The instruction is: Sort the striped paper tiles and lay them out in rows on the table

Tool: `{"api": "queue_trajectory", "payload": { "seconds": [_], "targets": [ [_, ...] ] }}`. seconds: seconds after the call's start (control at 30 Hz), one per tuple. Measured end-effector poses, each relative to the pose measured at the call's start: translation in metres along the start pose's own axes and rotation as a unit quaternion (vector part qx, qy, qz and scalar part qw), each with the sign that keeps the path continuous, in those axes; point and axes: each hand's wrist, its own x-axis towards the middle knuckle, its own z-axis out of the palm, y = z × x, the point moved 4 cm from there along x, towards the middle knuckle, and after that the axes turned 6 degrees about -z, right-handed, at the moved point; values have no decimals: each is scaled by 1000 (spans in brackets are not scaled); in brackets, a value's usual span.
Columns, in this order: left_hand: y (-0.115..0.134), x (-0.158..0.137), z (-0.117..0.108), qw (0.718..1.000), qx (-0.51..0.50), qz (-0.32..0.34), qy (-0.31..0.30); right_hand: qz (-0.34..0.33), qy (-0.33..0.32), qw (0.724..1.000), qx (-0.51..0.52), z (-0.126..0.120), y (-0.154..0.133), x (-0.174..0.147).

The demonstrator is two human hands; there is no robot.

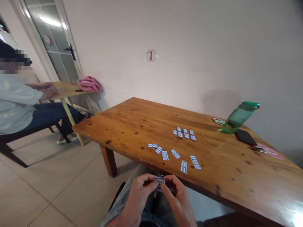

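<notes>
L hand (142,188) and R hand (176,191) meet just off the near edge of the wooden table (123,118), over the sitter's lap, w/ one small printed slip (159,180), blue and white, btwn them. Thumbs and forefingers are clamped on it, L at one end, R at the other; what the remaining fingers do behind it, can't tell from here. More of the same lie flat: a loose scatter of slips (183,167) along the near edge, and a tighter group of slips (187,136) farther in, toward the far edge. Green bottle (240,118) stands by the far edge nr the R end, w/ a dark flat case (246,137) just beside it and a white cable (218,121) behind. As for handling: I'd guess the slip weighs next to nothing, thin but prob. stiff enough to keep its shape, like card; may crease or bend if squeezed hard. Might be slick if the face is glossy, hard to say. Best hold, IMO, is a light pinch at the 2 short ends, thumbs off the print; for those lying flat, get a fingertip under a corner 1st.
</notes>
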Motion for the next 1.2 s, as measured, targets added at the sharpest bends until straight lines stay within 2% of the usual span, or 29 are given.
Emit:
{"api": "queue_trajectory", "payload": {
  "seconds": [0.1,0.23,0.33,0.57,0.93,1.2],
  "targets": [
    [-5,1,1,1000,-15,2,-9,43,-10,992,122,2,6,-4],
    [-9,-6,8,994,-82,-43,-50,118,-14,946,303,4,12,-12],
    [-1,-20,15,987,-124,-65,-79,124,-43,919,371,5,9,-17],
    [19,-37,21,980,-135,-68,-128,141,-77,898,409,8,-2,-25],
    [23,-42,21,980,-123,-80,-135,147,-116,858,478,17,-8,-26],
    [23,-43,21,983,-99,-68,-138,175,-112,875,436,12,-17,-31]
  ]
}}
